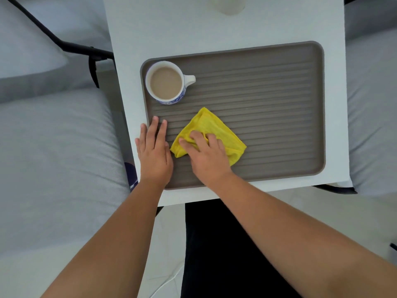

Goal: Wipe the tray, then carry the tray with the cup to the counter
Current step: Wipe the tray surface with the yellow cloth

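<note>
the brown ribbed plastic tray (268, 104) lies flat on the white square table (171, 29), its long side across the view, and the white cup with a blue pattern, filled with milky coffee (166, 82), stands in its far left corner, handle pointing right. the crumpled yellow cloth (211, 127) lies on the near left part of the tray, just this side of the cup.

the main risk, as i judge it, is the cup: it is nearly full and sits close to the cloth, so a wide stroke toward the far left could knock it or slop coffee onto the ribs that are being cleaned. the tray could also slide on the smooth table if the wiping presses sideways harder than the steadying hand resists. later, lifting a tray loaded in one corner may tip it toward that side.

the right hand (206, 153) presses down on the cloth, fingers bent and bunching the fabric under them. the left hand (154, 149) lies flat with straight fingers over the tray's near left edge, holding nothing, only bracing.

grey cushions (53, 158) flank the table.
</note>
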Demonstrator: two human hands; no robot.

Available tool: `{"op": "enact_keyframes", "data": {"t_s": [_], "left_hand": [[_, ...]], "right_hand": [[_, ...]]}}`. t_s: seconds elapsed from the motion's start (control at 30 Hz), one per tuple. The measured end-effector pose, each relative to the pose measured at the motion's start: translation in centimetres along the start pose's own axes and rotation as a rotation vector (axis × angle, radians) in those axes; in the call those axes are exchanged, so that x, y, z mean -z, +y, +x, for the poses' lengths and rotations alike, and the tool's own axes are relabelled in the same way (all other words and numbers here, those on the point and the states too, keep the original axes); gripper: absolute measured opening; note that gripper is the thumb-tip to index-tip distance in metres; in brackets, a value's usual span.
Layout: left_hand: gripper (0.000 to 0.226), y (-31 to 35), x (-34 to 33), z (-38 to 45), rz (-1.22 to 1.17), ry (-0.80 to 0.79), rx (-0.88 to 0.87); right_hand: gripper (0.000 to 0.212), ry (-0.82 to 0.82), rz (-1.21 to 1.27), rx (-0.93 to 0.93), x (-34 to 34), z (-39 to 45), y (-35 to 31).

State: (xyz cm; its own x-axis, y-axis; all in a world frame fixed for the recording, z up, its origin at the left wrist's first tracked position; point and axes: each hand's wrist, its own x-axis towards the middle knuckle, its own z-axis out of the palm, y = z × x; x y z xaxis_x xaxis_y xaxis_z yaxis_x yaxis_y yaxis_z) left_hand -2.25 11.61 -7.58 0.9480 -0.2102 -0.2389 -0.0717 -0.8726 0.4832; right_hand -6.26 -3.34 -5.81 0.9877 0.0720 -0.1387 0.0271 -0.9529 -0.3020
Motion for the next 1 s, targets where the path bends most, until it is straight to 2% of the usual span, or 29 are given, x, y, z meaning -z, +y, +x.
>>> {"op": "enact_keyframes", "data": {"t_s": [0.1,0.23,0.47,0.67,0.77,0.9,1.0], "left_hand": [[0.056,0.0,0.2,-0.1,-0.019,-0.01,0.002],[0.057,0.0,0.4,-0.2,-0.02,-0.027,0.014],[0.059,0.0,0.1,-0.1,-0.029,-0.041,0.061],[0.062,0.1,0.0,-0.2,-0.03,-0.04,0.073],[0.061,0.0,0.1,-0.1,-0.03,-0.039,0.073],[0.06,0.3,0.2,-0.2,-0.03,-0.035,0.071],[0.06,0.3,0.3,-0.1,-0.021,-0.04,0.067]], "right_hand": [[0.052,-0.02,-0.08,0.099,0.7,-0.8,3.0],[0.043,-0.011,-0.146,0.01,2.6,-3.0,8.4],[0.048,-0.057,-0.201,-0.527,4.9,-9.0,13.6],[0.057,-0.037,-0.076,-0.883,4.0,-8.8,10.5],[0.053,-0.038,0.009,-0.831,3.3,-7.7,6.9],[0.064,-0.163,0.087,-0.615,1.9,-6.6,1.8],[0.07,-0.178,0.055,-0.449,1.1,-5.7,-1.7]]}}
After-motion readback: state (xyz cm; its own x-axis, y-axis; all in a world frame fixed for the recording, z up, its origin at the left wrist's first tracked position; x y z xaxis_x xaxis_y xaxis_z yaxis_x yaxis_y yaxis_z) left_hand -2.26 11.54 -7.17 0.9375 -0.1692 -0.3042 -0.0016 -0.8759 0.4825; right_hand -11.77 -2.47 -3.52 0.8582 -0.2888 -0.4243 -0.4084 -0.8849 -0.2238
